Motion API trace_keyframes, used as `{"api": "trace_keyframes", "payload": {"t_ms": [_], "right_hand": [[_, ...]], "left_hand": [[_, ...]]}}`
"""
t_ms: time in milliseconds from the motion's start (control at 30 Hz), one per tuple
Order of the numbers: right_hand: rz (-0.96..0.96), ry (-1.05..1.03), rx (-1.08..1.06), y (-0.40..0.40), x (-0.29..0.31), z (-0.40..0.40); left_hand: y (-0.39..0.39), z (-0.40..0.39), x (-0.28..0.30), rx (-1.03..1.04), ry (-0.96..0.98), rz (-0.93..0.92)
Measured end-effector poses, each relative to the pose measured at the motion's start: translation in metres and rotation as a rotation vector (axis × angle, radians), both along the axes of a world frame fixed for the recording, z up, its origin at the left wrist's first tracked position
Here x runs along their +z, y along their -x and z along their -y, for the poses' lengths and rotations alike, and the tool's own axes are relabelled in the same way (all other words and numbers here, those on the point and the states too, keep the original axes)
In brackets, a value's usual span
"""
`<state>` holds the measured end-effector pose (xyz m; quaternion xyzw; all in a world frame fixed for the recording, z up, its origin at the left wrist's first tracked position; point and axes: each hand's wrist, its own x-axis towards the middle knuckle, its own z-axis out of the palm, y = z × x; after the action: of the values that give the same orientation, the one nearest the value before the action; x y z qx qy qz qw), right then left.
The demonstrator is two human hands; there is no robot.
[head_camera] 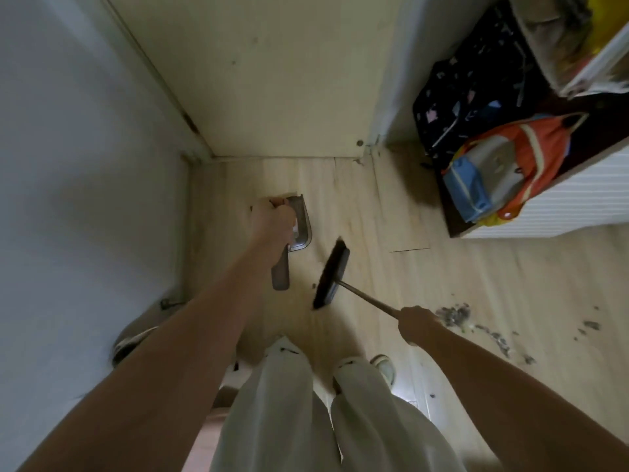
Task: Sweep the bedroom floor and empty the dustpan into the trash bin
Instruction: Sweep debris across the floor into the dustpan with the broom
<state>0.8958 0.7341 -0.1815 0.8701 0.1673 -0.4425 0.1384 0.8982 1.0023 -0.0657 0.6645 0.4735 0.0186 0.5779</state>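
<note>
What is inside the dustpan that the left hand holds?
Inside the dustpan some pale scraps show near its right wall. The left hand covers the rest of the pan, so what else lies there cannot be seen.

No legible text, label, brand, number or sign anywhere in view.

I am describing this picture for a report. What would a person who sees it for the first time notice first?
First, the two bare arms reaching down: the left hand holds a grey metal dustpan low near the wall corner, and the right hand grips the thin handle of a black-bristled broom beside it. Next, the grey dust pile on the pale wooden floor at right, and the orange-and-blue bag on the dark shelf.
</note>
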Motion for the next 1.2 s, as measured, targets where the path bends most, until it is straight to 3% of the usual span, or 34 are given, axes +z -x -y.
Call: {"api": "trace_keyframes", "payload": {"t_ms": [300,700,967,1200], "right_hand": [[-0.025,0.076,-0.239,-0.029,0.018,0.178],[0.105,0.061,-0.457,-0.045,0.062,0.278],[0.036,-0.061,-0.411,-0.077,0.067,0.248],[0.153,-0.121,-0.222,-0.113,0.06,0.187]], "left_hand": [[-0.087,0.143,-0.012,-0.111,-0.089,-0.06],[-0.147,0.219,-0.012,-0.259,-0.101,-0.089],[-0.153,0.213,0.003,-0.21,-0.142,-0.071],[-0.149,0.154,0.017,-0.105,-0.19,-0.038]]}}
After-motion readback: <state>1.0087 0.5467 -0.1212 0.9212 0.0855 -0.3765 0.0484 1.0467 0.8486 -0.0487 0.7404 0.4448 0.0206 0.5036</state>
